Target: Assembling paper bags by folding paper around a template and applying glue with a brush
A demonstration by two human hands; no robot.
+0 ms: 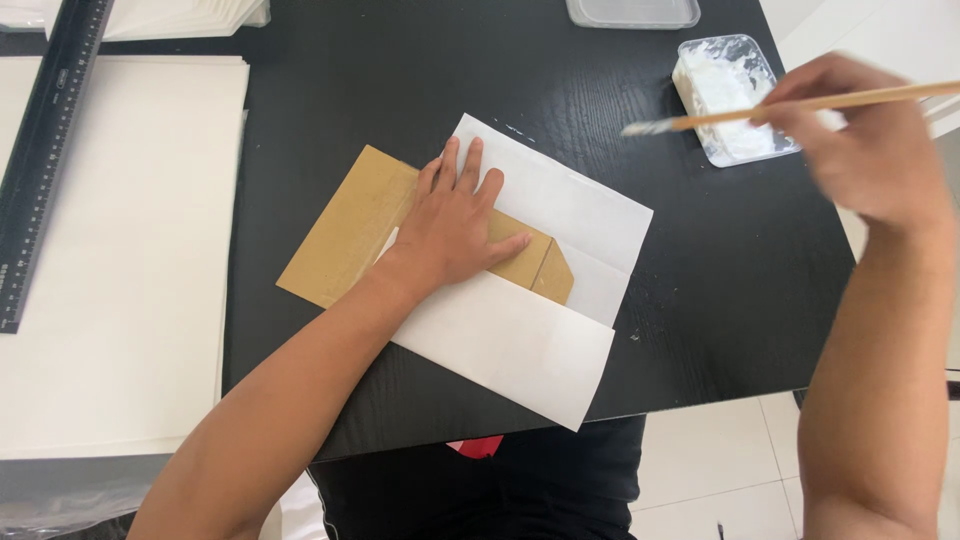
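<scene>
Nearest, the white paper [520, 340] lay folded around the brown cardboard [350, 225] on the black table [720, 270]. The left hand [455, 225] pressed flat on the cardboard, fingers spread. Beyond the paper's right corner, the right hand [865, 140] pinched a wooden brush [760, 110], blurred, above a clear tub [725, 95] of white paste. Farther still, a second tub [632, 12] was cut off, its contents unclear.

- A craft or bookbinding workshop.
- Black tabletop [700, 260] with a long ruler [45, 150], stacked white sheets [110, 300], and a tub of white paste [730, 95].
- Pale tiled floor [710, 460].
</scene>
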